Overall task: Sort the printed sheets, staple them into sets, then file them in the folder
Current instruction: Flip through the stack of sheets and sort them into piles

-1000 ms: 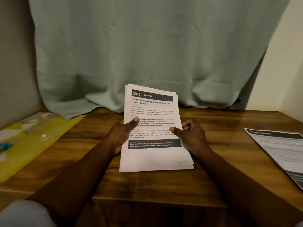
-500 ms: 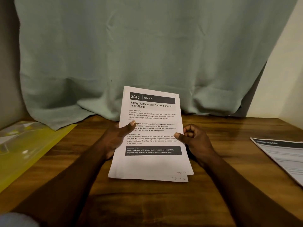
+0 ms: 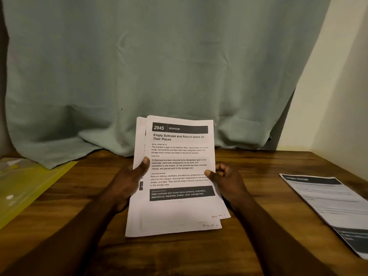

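Slid a little rightward since before, the top sheet (image 3: 180,168) is pinched by my right hand (image 3: 227,181) while my left hand (image 3: 127,182) grips the stack (image 3: 140,136) beneath, long axis pointing away from me, held above the tabletop (image 3: 258,206).

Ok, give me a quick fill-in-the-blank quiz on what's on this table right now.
1. The left hand and right hand hold a stack of sheets numbered ____.
2. The yellow folder lies to the stack's ____.
3. The lone sheet at right is headed ____ ROOM.
Missing: 2945; left; LIVING.
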